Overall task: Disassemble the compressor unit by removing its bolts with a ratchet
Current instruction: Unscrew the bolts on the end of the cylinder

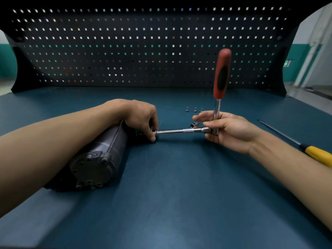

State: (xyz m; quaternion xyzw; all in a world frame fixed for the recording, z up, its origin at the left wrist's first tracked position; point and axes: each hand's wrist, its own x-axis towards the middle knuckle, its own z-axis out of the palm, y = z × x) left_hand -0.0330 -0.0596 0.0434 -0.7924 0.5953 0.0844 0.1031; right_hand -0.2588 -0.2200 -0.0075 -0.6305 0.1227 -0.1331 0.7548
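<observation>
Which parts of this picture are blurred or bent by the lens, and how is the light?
Head view: the ratchet is smeared by motion at its red handle; the right hand holding it and the left hand pinching the extension bar look sharp; the pegboard bows from the wide lens, with light shining through its holes; the top corners are dark; a pale sheen lies on the table, lower left.

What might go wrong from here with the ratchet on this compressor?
1. The long extension bar lies level between the compressor and the ratchet; it may tilt and slip off.
2. The left hand pinches the bar's tip, so a slip could nip fingers.
3. The right hand swinging the ratchet could knock the three loose bolts behind it.
</observation>
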